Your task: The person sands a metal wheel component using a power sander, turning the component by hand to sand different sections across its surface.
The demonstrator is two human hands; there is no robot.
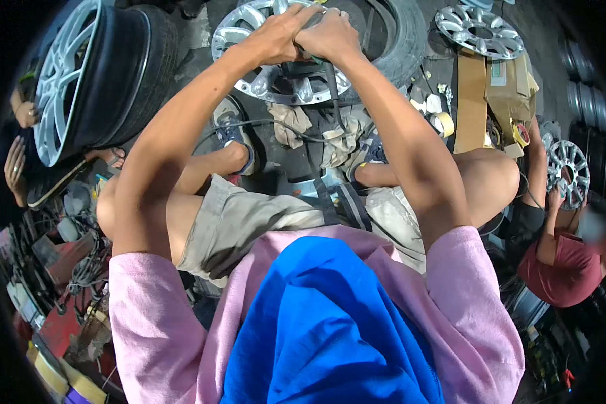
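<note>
Both of my hands are together at the top of the head view, over a silver alloy wheel face (254, 86). My right hand (330, 34) is closed around a dark corded power tool (304, 68); its exact kind is mostly hidden by my hands. Pressed against the same tool from the other side is my left hand (281, 35), its fingers bent over the top. A black cord (332, 94) drops from the tool toward my legs. Beneath the wheel face lies a tire (405, 47).
Crumpled cloths (289, 124) lie between my feet. A large wheel rim (64, 81) stands at left beside a person's hands. To the right are a second wheel face (479, 30), cardboard (471, 101) and a tape roll (442, 124). Another person (564, 269) holds a wheel face (568, 174).
</note>
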